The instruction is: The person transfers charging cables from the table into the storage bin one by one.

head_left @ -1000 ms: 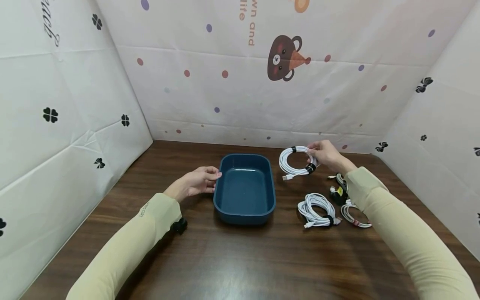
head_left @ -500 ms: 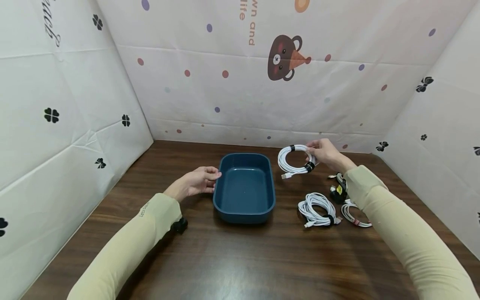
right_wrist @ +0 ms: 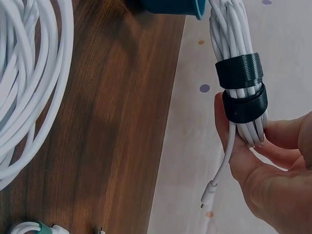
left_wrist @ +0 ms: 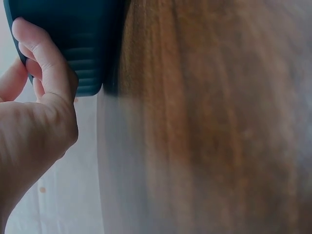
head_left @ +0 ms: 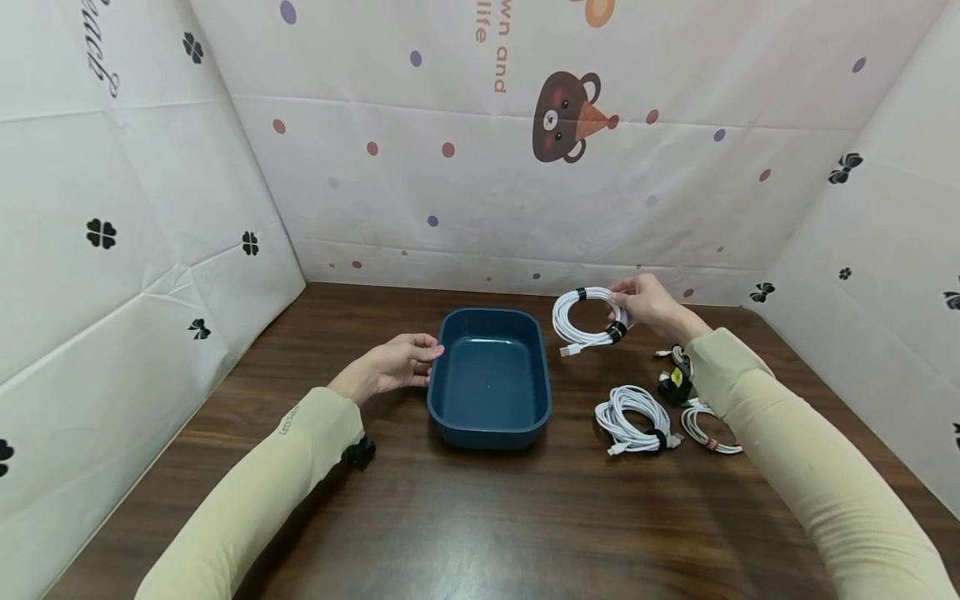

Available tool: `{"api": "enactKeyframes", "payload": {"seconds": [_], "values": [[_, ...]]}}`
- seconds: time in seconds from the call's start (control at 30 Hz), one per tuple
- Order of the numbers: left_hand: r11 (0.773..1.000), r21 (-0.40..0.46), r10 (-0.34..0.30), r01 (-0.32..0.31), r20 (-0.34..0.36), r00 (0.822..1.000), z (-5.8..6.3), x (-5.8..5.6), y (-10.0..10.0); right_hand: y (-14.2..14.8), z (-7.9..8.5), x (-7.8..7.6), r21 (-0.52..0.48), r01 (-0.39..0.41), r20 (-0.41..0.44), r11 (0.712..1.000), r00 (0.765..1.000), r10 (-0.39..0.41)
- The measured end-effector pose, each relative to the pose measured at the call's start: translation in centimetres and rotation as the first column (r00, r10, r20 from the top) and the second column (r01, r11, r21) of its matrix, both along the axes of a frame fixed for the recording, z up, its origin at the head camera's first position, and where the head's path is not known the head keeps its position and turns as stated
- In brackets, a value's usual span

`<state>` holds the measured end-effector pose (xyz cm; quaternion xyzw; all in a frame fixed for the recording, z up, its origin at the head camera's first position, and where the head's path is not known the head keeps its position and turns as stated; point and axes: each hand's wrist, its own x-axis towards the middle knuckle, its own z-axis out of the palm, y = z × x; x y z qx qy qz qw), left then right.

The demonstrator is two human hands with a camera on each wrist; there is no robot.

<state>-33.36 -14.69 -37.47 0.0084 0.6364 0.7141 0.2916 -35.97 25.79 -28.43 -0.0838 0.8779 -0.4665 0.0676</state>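
In the head view my right hand [head_left: 647,302] holds a coiled white USB cable [head_left: 564,315] in the air, right of a dark blue plastic bin [head_left: 487,437]. Thumb and fingers pinch the coil beside two black straps, as the right wrist view shows; a small plug end [right_wrist: 208,193] dangles below. My left hand [head_left: 397,363] grips the bin's left rim, thumb at the edge and fingers against the outer wall [left_wrist: 85,58]. The bin stands on the table and nothing shows inside it.
A larger white cable coil [head_left: 627,415] lies on the brown wooden table [head_left: 450,517], right of the bin. Beyond it are a thinner white coil [head_left: 705,435] and a black cable bundle [head_left: 675,388], partly hidden by the right sleeve. Printed cloth walls [head_left: 360,192] enclose the table.
My right hand and the coiled cable have risen slightly and shifted a little left. The left hand and the bin stay in place.
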Motion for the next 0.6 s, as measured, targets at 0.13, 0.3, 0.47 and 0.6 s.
{"api": "enactKeyframes", "payload": {"seconds": [0.13, 0.3, 0.47, 0.6], "values": [[1.0, 0.002, 0.003, -0.003, -0.002, 1.0, 0.05, 0.02, 0.07, -0.02, 0.17, 0.02, 0.005, -0.006, -0.001, 1.0, 1.0, 0.006], [1.0, -0.004, 0.003, -0.003, -0.006, 1.0, 0.1, 0.06, 0.15, -0.12, 0.19, -0.07, 0.002, -0.017, -0.005, 1.0, 1.0, 0.017], [1.0, -0.005, 0.006, -0.006, -0.005, 1.0, 0.16, 0.12, 0.17, -0.49, 0.16, -0.18, 0.003, -0.022, -0.004, 1.0, 1.0, 0.022], [1.0, -0.006, 0.004, -0.004, -0.005, 1.0, 0.19, 0.11, 0.2, -0.85, 0.2, -0.23, -0.003, -0.029, -0.002, 1.0, 1.0, 0.029]]}}
